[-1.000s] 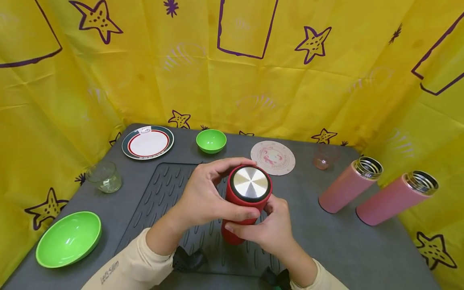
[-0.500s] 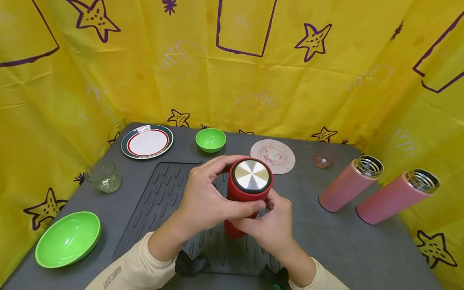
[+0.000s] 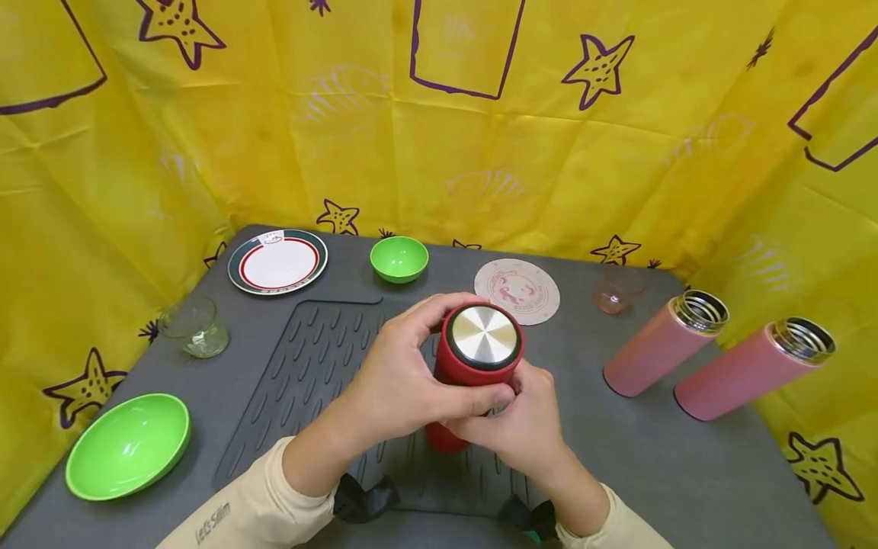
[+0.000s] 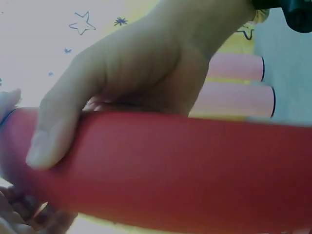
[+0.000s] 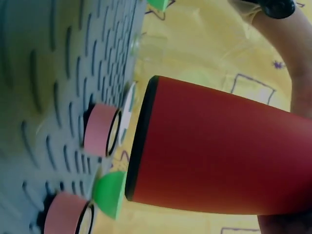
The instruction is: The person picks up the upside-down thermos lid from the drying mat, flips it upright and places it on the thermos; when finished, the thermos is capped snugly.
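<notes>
Both hands hold a red thermos flask (image 3: 473, 372) upright in front of me, over the dark ribbed mat (image 3: 302, 366). Its top is a silver disc (image 3: 485, 335) ringed in black; a black rim (image 5: 141, 139) edges its lower end in the right wrist view. My left hand (image 3: 411, 374) wraps the upper part, thumb across the near side. Lower down, my right hand (image 3: 524, 419) grips the body, its thumb partly under the left one. In the left wrist view the right thumb (image 4: 51, 141) lies along the red wall (image 4: 195, 170). Most right fingers are hidden behind the flask.
Two pink flasks (image 3: 665, 343) without caps stand right. Two pink caps (image 5: 100, 129) sit on the mat, hidden in the head view. Around are green bowls (image 3: 130, 446), a rimmed plate (image 3: 281, 263), a round pink-printed mat (image 3: 521, 290) and clear glasses (image 3: 202, 332). Yellow curtains enclose the table.
The red flask and both hands have shifted slightly right. My left thumb has slid further across, over the right thumb. The head view has tilted down a little; the other things stay put.
</notes>
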`<move>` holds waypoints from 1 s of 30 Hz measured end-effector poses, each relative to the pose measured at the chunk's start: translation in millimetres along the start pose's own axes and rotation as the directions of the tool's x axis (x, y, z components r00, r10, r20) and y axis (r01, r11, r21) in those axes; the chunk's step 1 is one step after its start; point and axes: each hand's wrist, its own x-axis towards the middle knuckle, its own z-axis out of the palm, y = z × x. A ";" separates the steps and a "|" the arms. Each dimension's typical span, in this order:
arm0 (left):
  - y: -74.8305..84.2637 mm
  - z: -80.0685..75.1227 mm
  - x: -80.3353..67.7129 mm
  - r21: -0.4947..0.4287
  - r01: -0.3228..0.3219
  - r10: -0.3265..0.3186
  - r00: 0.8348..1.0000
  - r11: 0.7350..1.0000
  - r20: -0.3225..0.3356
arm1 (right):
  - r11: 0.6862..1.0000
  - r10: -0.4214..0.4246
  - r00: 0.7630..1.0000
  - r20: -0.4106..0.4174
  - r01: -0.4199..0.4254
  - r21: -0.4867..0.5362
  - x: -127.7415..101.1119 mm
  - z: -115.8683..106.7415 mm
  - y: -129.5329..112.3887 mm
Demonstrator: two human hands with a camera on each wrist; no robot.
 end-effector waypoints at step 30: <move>-72.0 -82.2 -47.8 0.454 0.422 -0.455 0.890 0.785 -0.040 | 0.811 0.418 0.774 -0.476 -0.554 -0.188 11.9 -101.9 116.9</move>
